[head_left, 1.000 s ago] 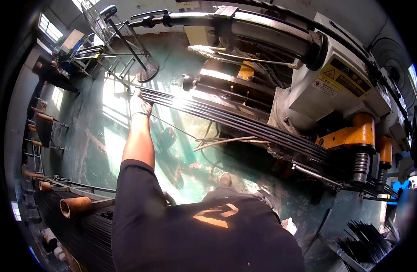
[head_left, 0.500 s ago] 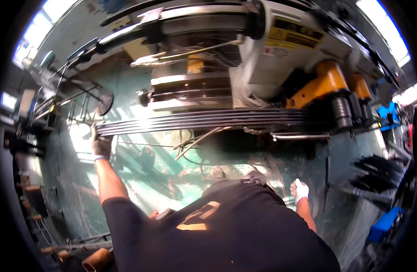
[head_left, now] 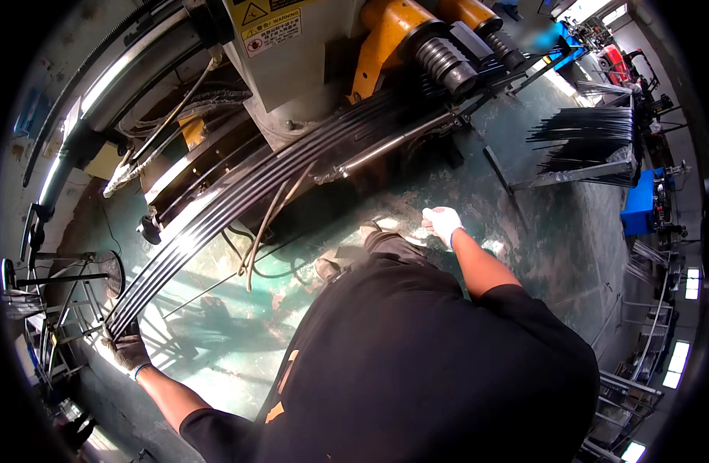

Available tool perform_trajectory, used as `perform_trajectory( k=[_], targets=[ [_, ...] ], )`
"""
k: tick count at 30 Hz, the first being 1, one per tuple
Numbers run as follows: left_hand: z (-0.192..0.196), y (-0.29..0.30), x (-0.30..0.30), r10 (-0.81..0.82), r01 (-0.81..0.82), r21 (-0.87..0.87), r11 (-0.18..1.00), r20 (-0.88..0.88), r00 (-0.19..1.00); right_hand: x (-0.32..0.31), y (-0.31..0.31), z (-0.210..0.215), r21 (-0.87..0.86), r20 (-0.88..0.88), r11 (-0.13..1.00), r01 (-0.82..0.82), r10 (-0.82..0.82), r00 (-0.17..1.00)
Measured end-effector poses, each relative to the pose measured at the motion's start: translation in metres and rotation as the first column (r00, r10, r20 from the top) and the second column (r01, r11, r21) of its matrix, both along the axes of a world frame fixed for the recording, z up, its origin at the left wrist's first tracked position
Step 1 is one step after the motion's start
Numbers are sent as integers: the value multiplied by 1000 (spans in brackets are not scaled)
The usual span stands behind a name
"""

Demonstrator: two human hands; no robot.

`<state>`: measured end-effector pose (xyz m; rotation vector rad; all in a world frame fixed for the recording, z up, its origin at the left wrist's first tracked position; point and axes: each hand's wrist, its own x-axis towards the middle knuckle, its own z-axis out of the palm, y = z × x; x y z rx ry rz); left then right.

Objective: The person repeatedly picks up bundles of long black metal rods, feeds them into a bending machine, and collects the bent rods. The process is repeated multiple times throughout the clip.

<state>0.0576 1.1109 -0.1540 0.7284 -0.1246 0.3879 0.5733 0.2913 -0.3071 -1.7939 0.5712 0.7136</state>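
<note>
A bundle of long dark metal rods (head_left: 218, 207) runs slantwise from the lower left up to the machine. My left hand (head_left: 128, 351), in a dirty work glove, is closed round the bundle's near-left end. Toward the upper right, the rods pass beneath an orange machine arm (head_left: 385, 38) beside a ribbed metal cylinder (head_left: 445, 65). My right hand (head_left: 442, 224), in a white glove, hangs in the air over the floor, right of my feet. Its fingers are curled in, and whether anything small is inside cannot be made out.
A pale machine housing (head_left: 293, 69) with warning labels stands behind the rods. Hoses (head_left: 266, 224) hang below them. Round-based metal stand (head_left: 111, 274) is at the left. At the right sit a rack of dark rods (head_left: 586, 139) and a blue box (head_left: 640, 204). Sunlit green floor lies underneath.
My view has turned to the right, so the rods now slant and the rack looks nearer. My left hand keeps its hold on the rod ends. My right hand has come up and forward.
</note>
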Motion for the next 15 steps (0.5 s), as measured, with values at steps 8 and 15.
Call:
perform_trajectory(
  k=[8, 15],
  targets=[
    [-30, -134, 80, 665, -948, -57, 312, -700, 261, 8, -24, -36, -52, 67, 998, 32, -28, 997],
    [-143, -267, 196, 307, -888, -274, 369, -866, 394, 58, -63, -89, -514, -224, 568, -642, 634, 740]
  ],
)
